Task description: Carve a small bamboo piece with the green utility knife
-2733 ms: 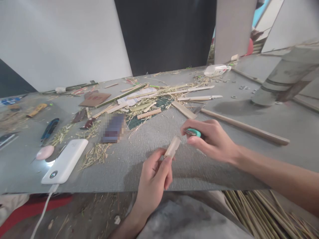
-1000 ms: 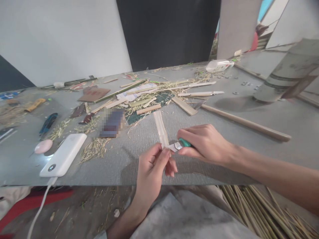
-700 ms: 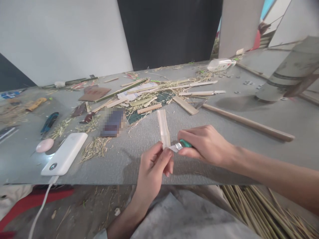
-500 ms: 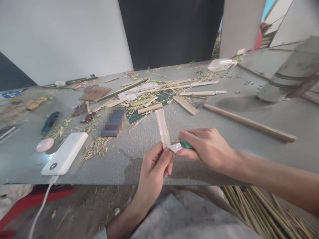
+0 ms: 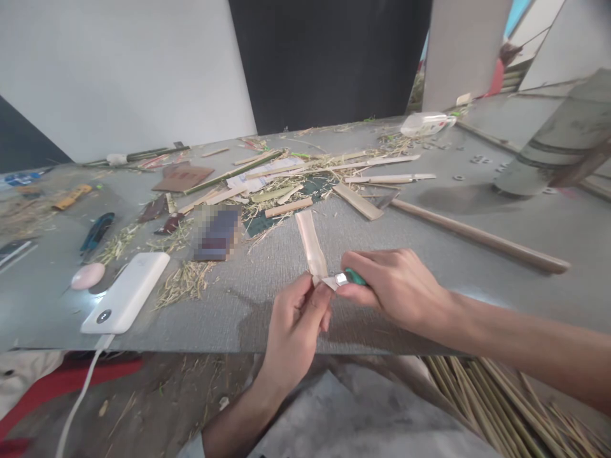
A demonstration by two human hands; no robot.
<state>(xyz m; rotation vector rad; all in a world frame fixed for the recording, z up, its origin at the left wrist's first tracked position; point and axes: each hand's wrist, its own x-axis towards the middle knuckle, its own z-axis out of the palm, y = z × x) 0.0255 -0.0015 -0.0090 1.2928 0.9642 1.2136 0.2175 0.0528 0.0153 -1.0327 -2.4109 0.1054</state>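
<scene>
The grey work table (image 5: 214, 324) spans the view and supports the loose stock and tools. A grey cylinder (image 5: 548, 143) with dark bands stands at its right side. A wooden rod (image 5: 482, 233) lies diagonally between the cylinder and the near edge. The right hand (image 5: 401, 286) is positioned over the near part of the table, fingers wrapped around a green handle. The left hand (image 5: 293, 331) is opposite, thumb and fingers clamped on the near end of a pale strip (image 5: 310, 238). A white power bank (image 5: 126, 292) lies well apart on the left, cable attached. The strip extends forward from the left hand — away from the body. The knife (image 5: 353, 276) points leftward, its blade at the strip's near end, just beside the left thumb — blade-to-thumb contact cannot be determined. Small pale rings (image 5: 480, 159) lie near the cylinder.
</scene>
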